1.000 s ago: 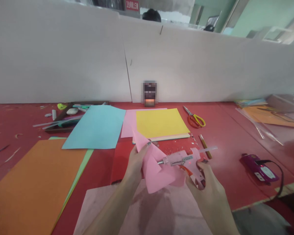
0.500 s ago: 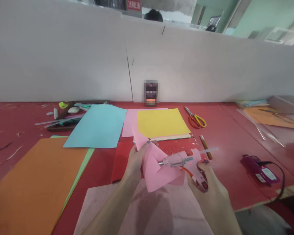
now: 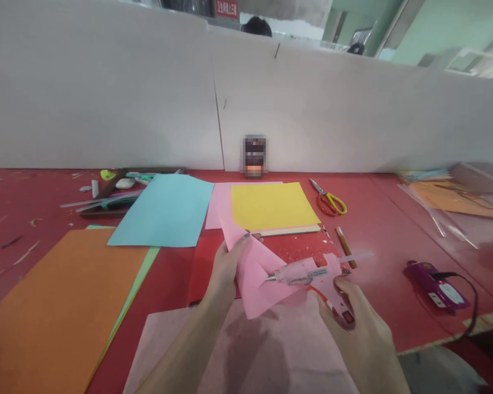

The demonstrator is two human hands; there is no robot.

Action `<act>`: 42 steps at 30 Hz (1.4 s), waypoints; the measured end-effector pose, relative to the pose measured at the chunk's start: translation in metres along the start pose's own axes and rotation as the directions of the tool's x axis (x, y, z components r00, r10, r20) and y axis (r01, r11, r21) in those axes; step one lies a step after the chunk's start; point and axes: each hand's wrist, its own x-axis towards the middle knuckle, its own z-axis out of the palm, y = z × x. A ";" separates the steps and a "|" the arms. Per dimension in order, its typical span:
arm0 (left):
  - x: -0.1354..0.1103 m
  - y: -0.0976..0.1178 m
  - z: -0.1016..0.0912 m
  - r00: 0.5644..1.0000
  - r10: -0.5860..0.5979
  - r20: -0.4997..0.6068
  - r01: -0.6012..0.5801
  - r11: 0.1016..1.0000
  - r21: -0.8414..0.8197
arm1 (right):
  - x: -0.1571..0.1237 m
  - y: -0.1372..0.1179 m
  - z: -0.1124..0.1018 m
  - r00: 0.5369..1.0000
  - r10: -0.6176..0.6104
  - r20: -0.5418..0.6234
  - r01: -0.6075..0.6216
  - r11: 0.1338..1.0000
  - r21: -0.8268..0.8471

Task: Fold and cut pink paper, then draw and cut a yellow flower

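Observation:
My left hand (image 3: 229,260) grips a folded sheet of pink paper (image 3: 257,293) by its left side, thumb on the near face. In my right hand (image 3: 355,309) is a pale pink glue gun (image 3: 306,272), its handle wrapped by my fingers. The gun's metal nozzle points left and sits at the fold of the pink paper; whether it touches cannot be made out. A clear glue stick (image 3: 357,256) pokes from the gun's rear. Both hands are above a red mat and a pale sheet (image 3: 168,339) at the table's near edge.
Yellow paper (image 3: 271,205) and blue paper (image 3: 164,213) lie ahead, orange paper (image 3: 61,290) at left. Scissors (image 3: 328,198), a brown-handled knife (image 3: 346,247) and a purple power strip (image 3: 437,287) are to the right. A tool tray (image 3: 107,202) stands back left. A white partition (image 3: 148,98) rises behind.
The glue gun and my right hand have shifted slightly right and down. The pink paper's flap has closed up a little around the nozzle. My left hand keeps its hold.

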 end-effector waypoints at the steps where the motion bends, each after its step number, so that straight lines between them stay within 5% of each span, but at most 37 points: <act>1: 0.000 0.000 0.000 1.000 0.005 0.000 -0.005 1.000 0.001 | 0.000 0.002 0.001 1.000 -0.003 0.000 0.003 1.000 -0.001; 15: 0.000 -0.001 0.001 0.998 0.033 -0.053 -0.032 0.999 0.020 | 0.005 0.008 0.005 0.993 -0.100 -0.069 0.093 0.991 -0.101; 19: 0.000 0.000 0.001 0.996 0.005 -0.086 -0.003 1.000 0.021 | 0.002 0.003 0.010 0.993 0.071 -0.094 -0.074 0.997 -0.024; 22: 0.001 0.001 0.001 0.997 -0.019 -0.078 0.020 1.000 0.005 | 0.010 0.009 0.007 0.945 0.301 -0.131 -0.294 0.953 0.073; 33: -0.001 0.003 0.000 0.998 -0.046 -0.046 0.045 0.999 -0.009 | 0.086 0.130 -0.014 0.832 0.555 -0.005 -0.529 0.795 0.298; 35: 0.001 0.003 0.000 0.997 -0.051 -0.061 0.050 0.999 -0.005 | 0.098 0.152 -0.010 0.852 0.523 -0.012 -0.508 0.833 0.217; 39: 0.004 0.001 0.000 0.996 -0.059 -0.060 0.061 0.997 0.042 | 0.122 0.182 0.002 0.891 0.446 -0.079 -0.452 0.865 -0.217; 42: 0.004 0.001 0.000 0.997 -0.065 -0.033 0.067 0.995 0.075 | 0.137 0.192 0.012 0.914 0.395 -0.091 -0.404 0.869 -0.286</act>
